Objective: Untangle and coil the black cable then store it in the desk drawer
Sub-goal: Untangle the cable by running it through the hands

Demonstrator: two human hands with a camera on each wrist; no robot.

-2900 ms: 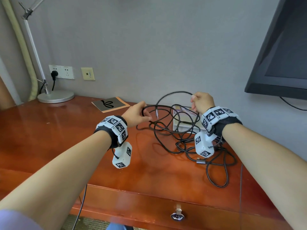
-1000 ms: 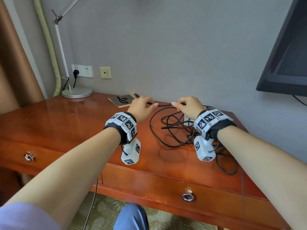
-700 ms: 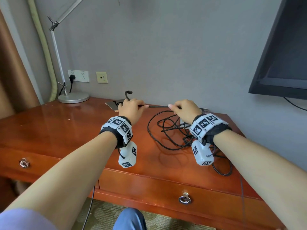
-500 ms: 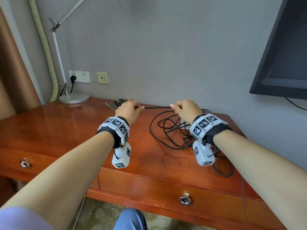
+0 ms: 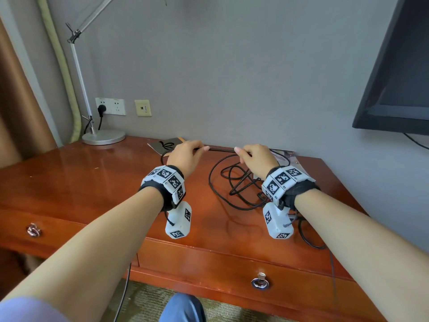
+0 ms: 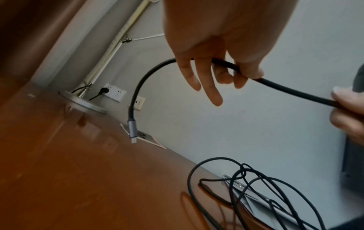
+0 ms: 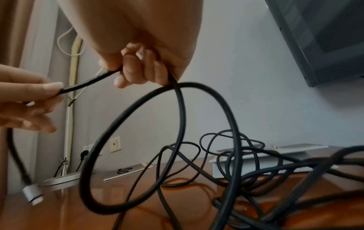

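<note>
A black cable is stretched taut between my two hands above the back of the wooden desk. My left hand pinches it near its end, and the grey plug hangs down from that hand over the desk. My right hand grips the cable with curled fingers, and a loop hangs below it. The rest lies in a tangled heap on the desk at the right. The desk drawer with a ring pull is closed.
A desk lamp base stands at the back left by the wall sockets. A small card lies behind my left hand. A flat grey device sits under the tangle. A dark screen hangs at the right. A second drawer pull is at the left.
Both hands lowered from the lifted tangle and drew a short length of cable straight between them. The cable end that stuck up behind my left hand now hangs down.
</note>
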